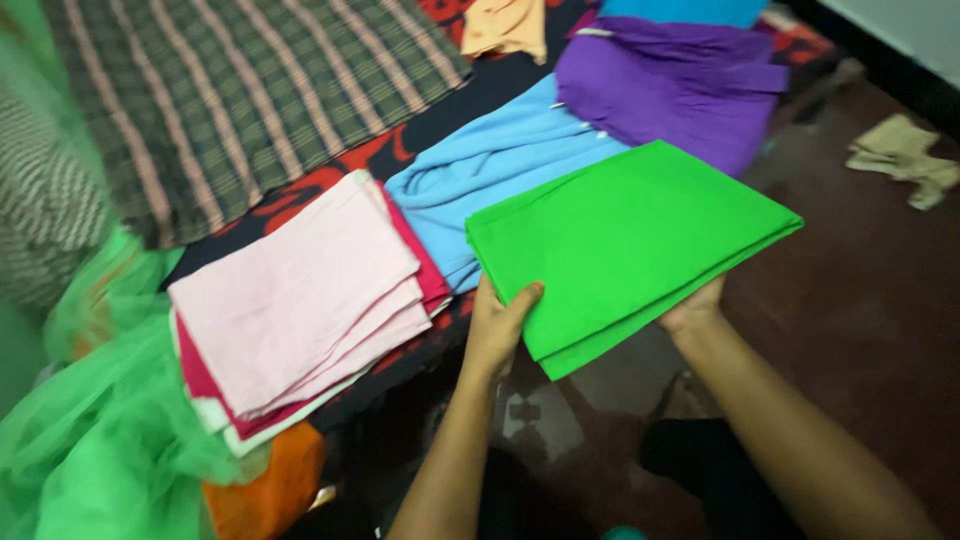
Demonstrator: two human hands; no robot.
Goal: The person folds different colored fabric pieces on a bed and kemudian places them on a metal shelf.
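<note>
A folded bright green cloth [630, 245] was held at its near edge. It was pinched closed by the left hand [497, 325], thumb on top, and supported underneath by the right hand [692, 312], beside a light blue folded cloth [490, 170].

Green cloth [625, 240] hides right hand [690, 310] fingers.

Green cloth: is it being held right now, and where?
Yes. Both hands hold the folded green cloth at its near edge: left hand at the left corner, right hand under the right side.
</note>
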